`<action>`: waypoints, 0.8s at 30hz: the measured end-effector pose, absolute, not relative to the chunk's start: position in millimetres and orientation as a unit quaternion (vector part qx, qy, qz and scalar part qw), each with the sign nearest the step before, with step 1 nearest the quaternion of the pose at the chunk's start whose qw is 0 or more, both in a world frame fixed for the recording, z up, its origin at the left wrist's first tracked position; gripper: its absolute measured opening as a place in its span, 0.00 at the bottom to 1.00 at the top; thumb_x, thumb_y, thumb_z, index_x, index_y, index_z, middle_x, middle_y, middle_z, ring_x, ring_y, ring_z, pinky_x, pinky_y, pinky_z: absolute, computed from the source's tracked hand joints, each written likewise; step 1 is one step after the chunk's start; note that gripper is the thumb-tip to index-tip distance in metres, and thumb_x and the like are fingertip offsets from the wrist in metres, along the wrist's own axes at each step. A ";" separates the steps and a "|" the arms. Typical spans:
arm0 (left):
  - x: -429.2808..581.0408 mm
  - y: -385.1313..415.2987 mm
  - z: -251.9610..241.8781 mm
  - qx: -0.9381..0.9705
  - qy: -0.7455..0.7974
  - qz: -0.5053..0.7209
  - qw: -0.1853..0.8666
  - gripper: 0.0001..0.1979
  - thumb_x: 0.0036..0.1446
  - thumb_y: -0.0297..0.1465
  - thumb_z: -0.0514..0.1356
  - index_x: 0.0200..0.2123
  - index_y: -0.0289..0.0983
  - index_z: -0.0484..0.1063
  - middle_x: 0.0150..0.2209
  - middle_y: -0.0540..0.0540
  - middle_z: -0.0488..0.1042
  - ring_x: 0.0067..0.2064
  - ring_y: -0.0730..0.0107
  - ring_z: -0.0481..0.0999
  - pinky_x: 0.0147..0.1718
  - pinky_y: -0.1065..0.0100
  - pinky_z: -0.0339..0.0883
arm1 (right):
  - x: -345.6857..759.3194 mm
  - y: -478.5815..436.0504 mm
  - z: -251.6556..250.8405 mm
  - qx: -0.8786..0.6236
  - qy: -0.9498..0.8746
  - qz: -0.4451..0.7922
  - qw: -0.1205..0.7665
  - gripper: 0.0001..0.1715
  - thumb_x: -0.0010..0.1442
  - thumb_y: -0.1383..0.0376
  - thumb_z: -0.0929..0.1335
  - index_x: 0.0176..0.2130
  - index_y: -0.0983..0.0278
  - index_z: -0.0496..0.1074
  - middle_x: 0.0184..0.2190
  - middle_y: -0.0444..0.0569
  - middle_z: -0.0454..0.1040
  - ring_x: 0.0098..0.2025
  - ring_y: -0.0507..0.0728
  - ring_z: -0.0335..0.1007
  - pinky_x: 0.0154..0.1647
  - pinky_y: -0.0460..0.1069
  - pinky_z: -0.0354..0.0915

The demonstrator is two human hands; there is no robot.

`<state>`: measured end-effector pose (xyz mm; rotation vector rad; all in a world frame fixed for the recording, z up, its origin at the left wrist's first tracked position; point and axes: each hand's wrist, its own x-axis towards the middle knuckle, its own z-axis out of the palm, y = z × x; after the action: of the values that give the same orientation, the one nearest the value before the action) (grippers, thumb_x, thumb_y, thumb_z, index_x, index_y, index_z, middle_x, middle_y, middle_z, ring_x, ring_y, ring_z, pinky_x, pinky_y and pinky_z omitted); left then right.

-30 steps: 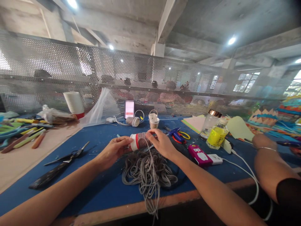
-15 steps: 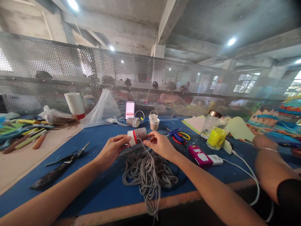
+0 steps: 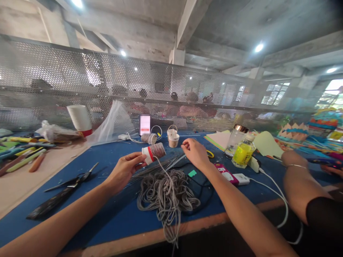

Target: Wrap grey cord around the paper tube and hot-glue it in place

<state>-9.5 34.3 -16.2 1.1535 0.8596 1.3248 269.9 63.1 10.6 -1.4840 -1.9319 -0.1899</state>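
Note:
A white paper cup (image 3: 148, 156) with a red band lies sideways in my left hand (image 3: 123, 171), pinched at its white end. Grey-brown cord covers the other part of the cup. One strand runs from it down to a loose heap of grey cord (image 3: 168, 196) on the blue table. My right hand (image 3: 197, 152) is apart from the cup, to its right, with fingers curled together; whatever they hold, if anything, is hidden. Behind that hand shows a yellow scissor handle (image 3: 210, 154). Thin dark strips (image 3: 160, 167) lie beyond the heap.
Ahead stand a small cord-wrapped cup (image 3: 148, 138), a phone (image 3: 145, 125) and a little bucket (image 3: 173, 139). Black scissors (image 3: 72, 185) lie left. On the right are a yellow bottle (image 3: 243, 153), a magenta box (image 3: 225, 174), a white cable and another person's arm (image 3: 300, 178).
My right hand has let go of the cord-wrapped cup and moved right, over the scissors. My left hand still holds the cup. A green scrap now shows near my right wrist.

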 end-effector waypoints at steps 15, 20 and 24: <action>-7.9 27.5 -11.2 0.483 0.349 0.569 0.566 0.10 0.44 0.32 0.71 0.33 0.35 0.81 0.34 0.45 0.81 0.35 0.69 0.77 0.39 0.70 0.72 | 321.0 91.0 -7.5 -0.759 -0.644 -0.068 0.065 0.23 0.59 0.56 0.68 0.47 0.71 0.75 0.48 0.66 0.73 0.49 0.65 0.73 0.47 0.54 0.66; -8.2 26.7 -10.4 0.477 0.343 0.569 0.576 0.09 0.46 0.32 0.71 0.33 0.35 0.80 0.33 0.46 0.80 0.34 0.71 0.77 0.39 0.71 0.72 | 321.7 91.9 -7.6 -0.765 -0.629 -0.079 0.112 0.21 0.60 0.60 0.66 0.46 0.73 0.75 0.47 0.66 0.72 0.48 0.65 0.73 0.47 0.53 0.66; -9.2 28.2 -11.3 0.470 0.337 0.572 0.581 0.09 0.47 0.31 0.70 0.33 0.35 0.80 0.35 0.45 0.80 0.35 0.71 0.77 0.39 0.72 0.72 | 325.5 93.8 -2.6 -0.772 -0.600 -0.090 0.191 0.23 0.63 0.60 0.64 0.49 0.76 0.71 0.49 0.69 0.70 0.50 0.67 0.72 0.50 0.55 0.65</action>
<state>-9.2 28.2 -11.3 1.0991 0.7882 1.3378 325.5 93.8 -2.6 -2.1677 -1.6844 -0.2519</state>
